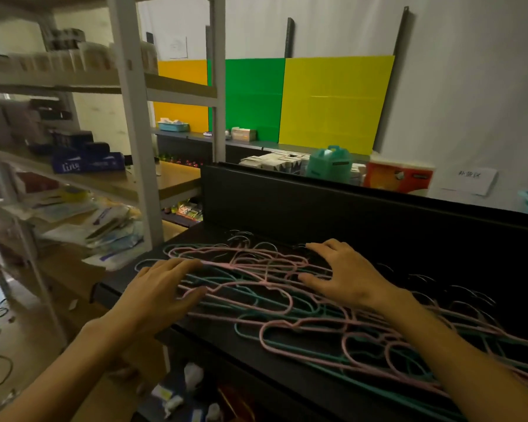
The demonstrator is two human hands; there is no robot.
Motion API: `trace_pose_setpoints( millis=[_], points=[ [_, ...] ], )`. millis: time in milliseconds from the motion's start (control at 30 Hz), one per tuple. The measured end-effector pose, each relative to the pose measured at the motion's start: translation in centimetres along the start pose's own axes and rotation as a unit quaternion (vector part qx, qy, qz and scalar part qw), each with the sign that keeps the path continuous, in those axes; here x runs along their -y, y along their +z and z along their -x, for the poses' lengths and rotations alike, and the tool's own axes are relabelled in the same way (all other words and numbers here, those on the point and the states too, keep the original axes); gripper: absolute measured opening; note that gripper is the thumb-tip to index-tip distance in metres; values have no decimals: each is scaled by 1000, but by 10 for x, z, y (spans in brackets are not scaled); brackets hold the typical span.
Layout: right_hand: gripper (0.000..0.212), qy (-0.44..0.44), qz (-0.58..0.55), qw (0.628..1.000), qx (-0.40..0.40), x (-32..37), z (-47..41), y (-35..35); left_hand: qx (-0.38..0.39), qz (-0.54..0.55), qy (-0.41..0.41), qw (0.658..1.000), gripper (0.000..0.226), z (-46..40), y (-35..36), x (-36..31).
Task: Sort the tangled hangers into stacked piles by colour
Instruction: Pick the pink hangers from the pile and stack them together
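On the black table before me lies one tangled heap of wire hangers: pink hangers and teal hangers interlaced, with black hangers at the heap's far right, hard to separate from the dark surface. No sorted piles observed. My left hand rests on the heap's left end, fingers extended and spread, gripping nothing. My right hand rests on the heap's middle, fingers splayed and slightly arched, fingertips touching the wires; no hanger is pinched that I can see. Beyond the heap rises the table's black back panel. Left of the table stands a white shelving unit carrying boxes and packets.
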State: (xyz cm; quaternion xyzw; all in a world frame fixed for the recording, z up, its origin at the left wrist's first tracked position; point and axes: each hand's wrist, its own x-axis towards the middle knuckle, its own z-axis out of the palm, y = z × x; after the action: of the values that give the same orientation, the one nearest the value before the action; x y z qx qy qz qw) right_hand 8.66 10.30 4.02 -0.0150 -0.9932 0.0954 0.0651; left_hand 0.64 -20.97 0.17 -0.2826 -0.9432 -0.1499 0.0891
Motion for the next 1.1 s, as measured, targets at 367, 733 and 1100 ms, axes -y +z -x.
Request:
trace_pose_setpoints(
  millis=[367, 733, 1100],
  points=[
    [76, 69, -2, 997, 39, 3, -86, 33, 115, 1, 44, 992, 61, -114, 26, 66],
    [82, 208, 1, 978, 24, 24, -50, 36, 164, 71, 255, 950, 56, -144, 43, 80],
    [102, 284, 17, 954, 93, 68, 14, 56, 122, 124, 302, 937, 45, -139, 45, 95]
  ],
)
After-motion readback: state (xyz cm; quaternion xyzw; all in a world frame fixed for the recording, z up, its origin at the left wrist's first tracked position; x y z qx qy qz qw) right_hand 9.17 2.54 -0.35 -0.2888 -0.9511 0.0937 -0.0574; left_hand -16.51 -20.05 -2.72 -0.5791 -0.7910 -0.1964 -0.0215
